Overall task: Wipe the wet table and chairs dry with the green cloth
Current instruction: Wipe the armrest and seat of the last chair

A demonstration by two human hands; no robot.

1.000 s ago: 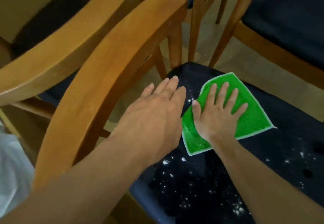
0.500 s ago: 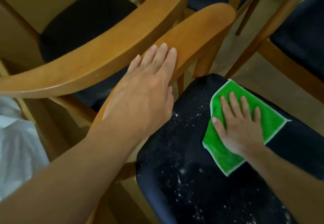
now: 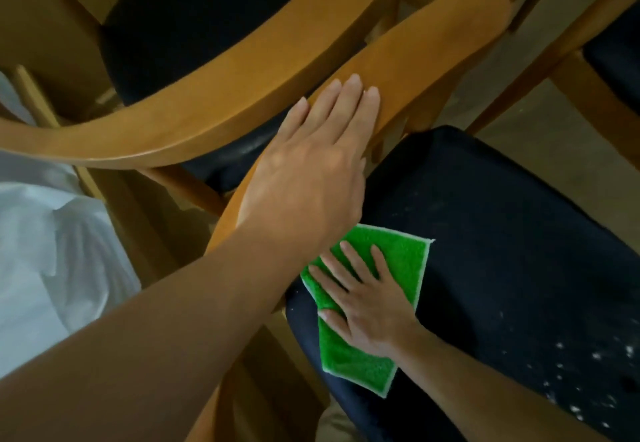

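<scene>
A green cloth (image 3: 407, 258) with a white edge lies flat on the near left part of a dark blue chair seat (image 3: 512, 234). My right hand (image 3: 367, 303) presses on it with fingers spread and straight. My left hand (image 3: 311, 168) rests flat on the chair's curved wooden backrest (image 3: 433, 36), fingers straight and together. Small white droplets (image 3: 595, 358) dot the seat at the lower right.
A second wooden chair (image 3: 214, 102) with a dark seat stands close behind at the left, its backrest almost touching the first. Another chair's frame (image 3: 568, 61) is at the upper right. White fabric (image 3: 45, 244) shows at the left edge. Beige floor (image 3: 540, 137) lies between the chairs.
My right hand has slid the green cloth from the seat's far corner toward the near left edge. My left hand stays on the backrest, fingers further along it.
</scene>
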